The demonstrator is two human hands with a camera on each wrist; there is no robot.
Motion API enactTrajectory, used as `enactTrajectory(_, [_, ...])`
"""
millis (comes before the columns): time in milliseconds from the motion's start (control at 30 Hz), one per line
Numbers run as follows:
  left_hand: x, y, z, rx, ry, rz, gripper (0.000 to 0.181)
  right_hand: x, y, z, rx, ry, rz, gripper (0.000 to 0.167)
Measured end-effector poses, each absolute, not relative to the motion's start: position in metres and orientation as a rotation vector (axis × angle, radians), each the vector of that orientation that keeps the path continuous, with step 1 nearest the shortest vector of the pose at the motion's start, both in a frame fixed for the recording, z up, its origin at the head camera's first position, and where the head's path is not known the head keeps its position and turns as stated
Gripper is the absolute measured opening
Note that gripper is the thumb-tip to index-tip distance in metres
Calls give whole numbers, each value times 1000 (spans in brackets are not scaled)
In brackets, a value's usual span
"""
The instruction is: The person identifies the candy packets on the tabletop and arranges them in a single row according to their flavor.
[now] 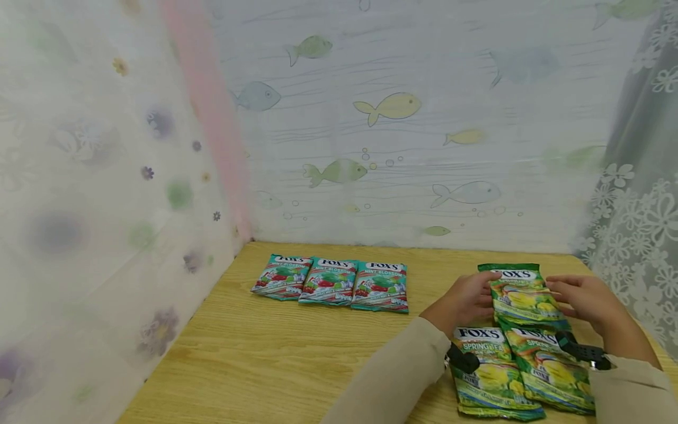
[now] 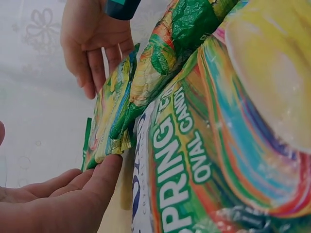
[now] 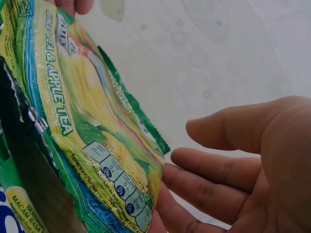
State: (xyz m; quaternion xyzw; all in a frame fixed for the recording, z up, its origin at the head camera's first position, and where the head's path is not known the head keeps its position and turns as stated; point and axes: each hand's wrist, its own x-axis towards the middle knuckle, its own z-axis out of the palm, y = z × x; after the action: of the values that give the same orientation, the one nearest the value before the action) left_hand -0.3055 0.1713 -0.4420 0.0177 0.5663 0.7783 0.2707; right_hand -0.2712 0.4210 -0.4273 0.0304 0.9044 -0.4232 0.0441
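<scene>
A green and yellow Fox's candy packet lies at the right of the table between both hands. My left hand touches its left edge with extended fingers; in the left wrist view the thumb stands apart from the packet. At the opposite edge is my right hand, its fingers straight against the packet and its thumb held away in the right wrist view. Nearer to me lie two more Spring Tea packets, one on the left and one on the right, side by side and partly covered by the wrists.
Three teal and red Mint Blossom packets lie in an overlapping row toward the back left: left, middle and right. The wooden table meets a fish-patterned curtain at the back and a flowered sheet at the left.
</scene>
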Motion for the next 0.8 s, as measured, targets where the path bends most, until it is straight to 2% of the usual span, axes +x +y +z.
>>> enactTrajectory(200, [-305,166,-439,91,1568,2089,62,-270,416,-419,61,2789,-1299,73])
enactTrajectory(467, [-308,162,-426,115,1638,2094,41,-271,410,-413,48,2797,-1325,71])
enactTrajectory(800, [-314,146,-411,202,1729,2033,39,-273,398,-409,-28,2803,-1347,67])
